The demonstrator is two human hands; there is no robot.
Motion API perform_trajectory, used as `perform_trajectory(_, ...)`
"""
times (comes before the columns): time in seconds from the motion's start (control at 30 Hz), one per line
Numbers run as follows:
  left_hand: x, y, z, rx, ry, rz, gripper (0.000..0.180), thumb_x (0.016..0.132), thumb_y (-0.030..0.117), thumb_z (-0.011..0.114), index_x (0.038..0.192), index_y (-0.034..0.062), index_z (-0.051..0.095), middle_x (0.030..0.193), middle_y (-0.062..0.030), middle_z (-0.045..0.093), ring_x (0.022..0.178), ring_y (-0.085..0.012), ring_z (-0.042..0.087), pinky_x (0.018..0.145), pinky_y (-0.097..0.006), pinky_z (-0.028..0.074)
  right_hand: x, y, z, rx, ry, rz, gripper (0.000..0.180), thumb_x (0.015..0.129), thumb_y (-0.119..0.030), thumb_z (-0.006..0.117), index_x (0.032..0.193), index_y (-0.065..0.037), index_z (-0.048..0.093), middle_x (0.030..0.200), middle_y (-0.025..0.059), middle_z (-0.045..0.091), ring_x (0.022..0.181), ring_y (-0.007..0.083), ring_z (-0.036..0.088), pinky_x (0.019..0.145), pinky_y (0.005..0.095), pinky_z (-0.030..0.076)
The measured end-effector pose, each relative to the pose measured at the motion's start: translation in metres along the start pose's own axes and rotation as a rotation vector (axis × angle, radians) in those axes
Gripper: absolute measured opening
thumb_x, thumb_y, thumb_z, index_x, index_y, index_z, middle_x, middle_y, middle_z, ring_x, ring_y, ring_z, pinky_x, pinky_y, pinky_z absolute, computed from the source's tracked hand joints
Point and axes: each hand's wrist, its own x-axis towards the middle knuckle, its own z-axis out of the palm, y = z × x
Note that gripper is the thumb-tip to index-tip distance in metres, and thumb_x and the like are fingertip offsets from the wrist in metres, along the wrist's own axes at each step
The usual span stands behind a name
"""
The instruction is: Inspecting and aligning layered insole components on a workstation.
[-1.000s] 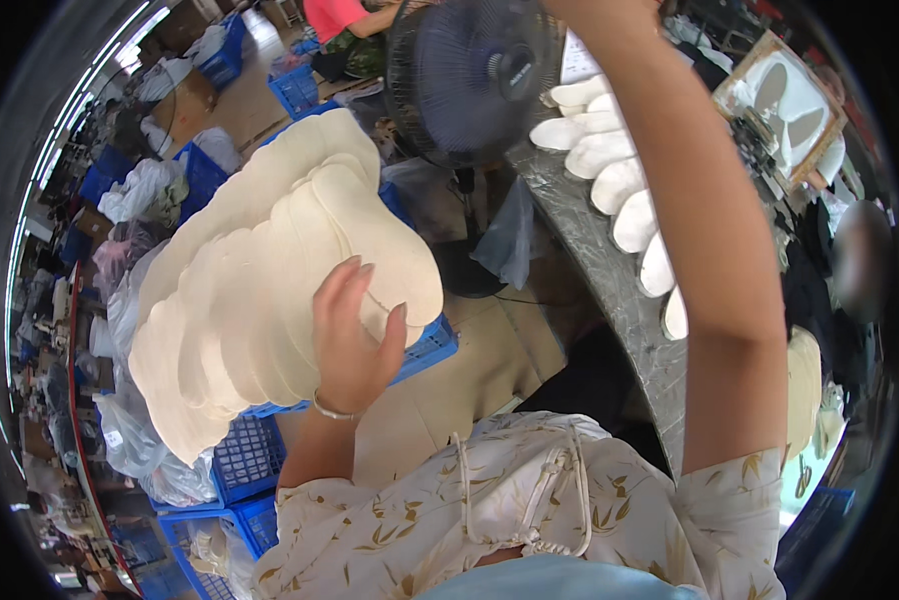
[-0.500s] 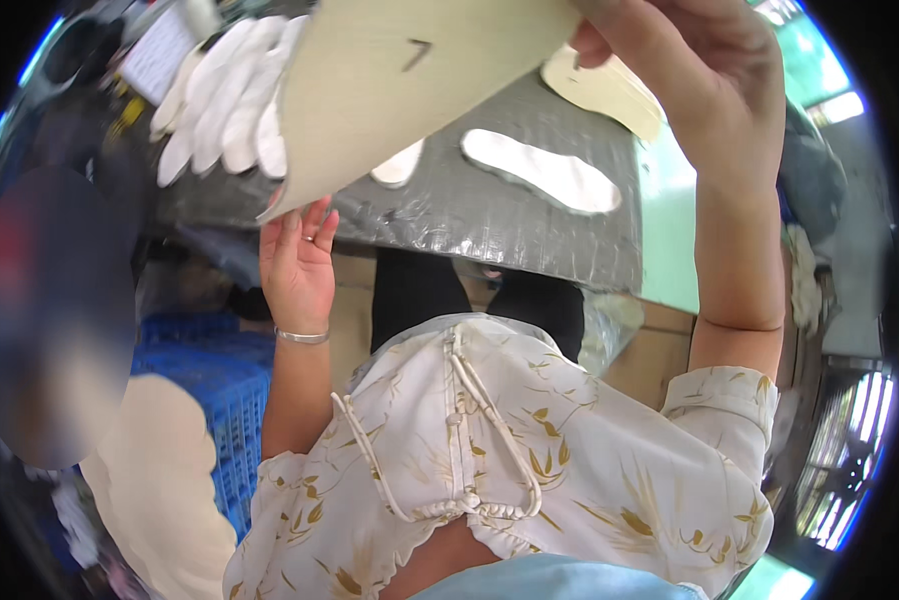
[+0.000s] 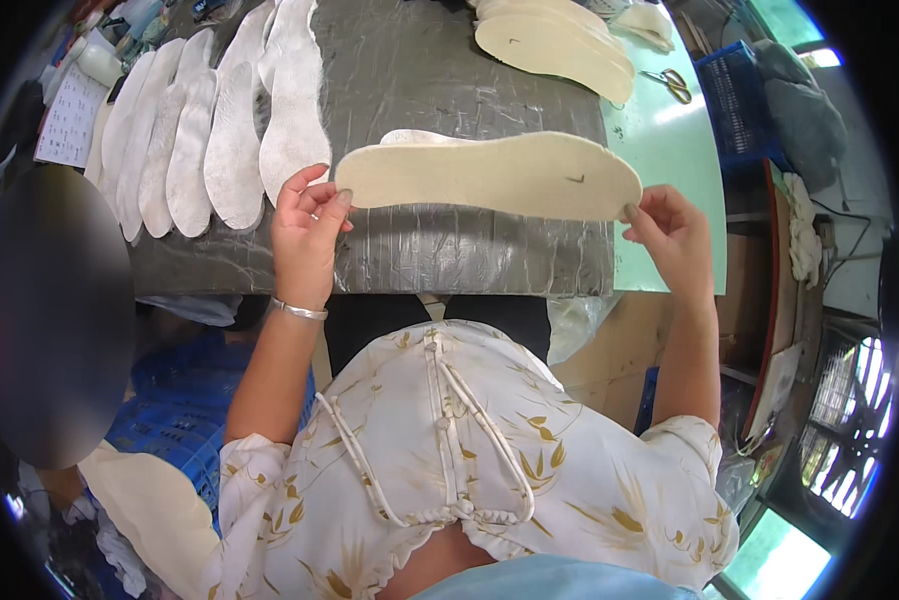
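A cream insole (image 3: 489, 178) with a small dark mark is stretched level between my two hands, just over the table. My left hand (image 3: 307, 230) pinches its left end between thumb and fingers. At the opposite end, my right hand (image 3: 672, 235) grips the edge with thumb and fingertips. Behind the cream insole the upper edge of a white insole (image 3: 414, 136) shows; the rest of it is hidden. Several white fuzzy insoles (image 3: 237, 150) lie in an overlapping row to the left of my left hand.
A pile of cream insoles (image 3: 554, 50) lies at the back right. Scissors (image 3: 672, 86) rest on the green surface (image 3: 659, 150). The grey table covering (image 3: 449, 250) ends before my lap. Blue crates (image 3: 174, 400) stand low at left; another person's blurred head is beside them.
The cream insole has come down from close to my view and now lies level over the table. My right hand has dropped with it. The whole view has shifted.
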Motion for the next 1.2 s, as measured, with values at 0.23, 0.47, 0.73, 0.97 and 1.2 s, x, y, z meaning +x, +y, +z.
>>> perform_trajectory(0.23, 0.022, -0.021, 0.024, 0.065, 0.102, -0.217, 0.047, 0.087, 0.004, 0.070, 0.127, 0.0028, 0.045, 0.094, -0.0062, 0.065, 0.078, -0.0097, 0.059, 0.063, -0.021, 0.045, 0.021, 0.066, 0.001, 0.197, -0.034, 0.220, 0.015, 0.089, -0.013, 0.068, 0.087, 0.002, 0.066, 0.075, 0.0001, 0.061, 0.064, 0.0067, 0.054, 0.061, 0.0217, 0.043)
perform_trajectory(0.47, 0.054, -0.025, 0.032, 0.207, 0.084, -0.196, 0.048, 0.085, 0.004, 0.073, 0.123, 0.0008, 0.044, 0.090, -0.0076, 0.067, 0.079, -0.0087, 0.062, 0.069, -0.021, 0.050, 0.034, 0.080, 0.003, 0.209, 0.027, 0.247, 0.014, 0.089, -0.009, 0.067, 0.080, 0.000, 0.063, 0.069, -0.0010, 0.058, 0.062, 0.0068, 0.052, 0.060, 0.0212, 0.040)
perform_trajectory(0.73, 0.069, -0.036, 0.037, 0.364, 0.054, -0.200, 0.048, 0.083, 0.000, 0.073, 0.122, 0.0008, 0.044, 0.086, -0.0054, 0.067, 0.064, -0.0027, 0.053, 0.059, -0.017, 0.043, 0.050, 0.089, 0.001, 0.188, 0.043, 0.237, 0.013, 0.090, -0.007, 0.065, 0.079, 0.000, 0.064, 0.070, 0.0007, 0.057, 0.060, 0.0079, 0.052, 0.057, 0.0214, 0.041)
perform_trajectory(0.97, 0.066, -0.036, 0.029, 0.457, 0.044, -0.168, 0.046, 0.082, -0.002, 0.072, 0.121, 0.0012, 0.046, 0.082, -0.0031, 0.066, 0.055, 0.0009, 0.043, 0.051, -0.015, 0.035, 0.056, 0.082, -0.001, 0.195, 0.038, 0.261, 0.013, 0.089, -0.008, 0.065, 0.081, 0.002, 0.063, 0.069, 0.0029, 0.057, 0.058, 0.0090, 0.051, 0.054, 0.0220, 0.039)
perform_trajectory(1.2, 0.068, -0.043, 0.027, 0.423, 0.052, -0.167, 0.046, 0.083, -0.002, 0.071, 0.121, 0.0021, 0.046, 0.081, -0.0025, 0.066, 0.054, 0.0011, 0.042, 0.050, -0.015, 0.034, 0.061, 0.071, -0.002, 0.152, 0.022, 0.266, 0.015, 0.089, -0.010, 0.066, 0.080, 0.002, 0.064, 0.068, 0.0031, 0.058, 0.057, 0.0090, 0.051, 0.053, 0.0219, 0.039)
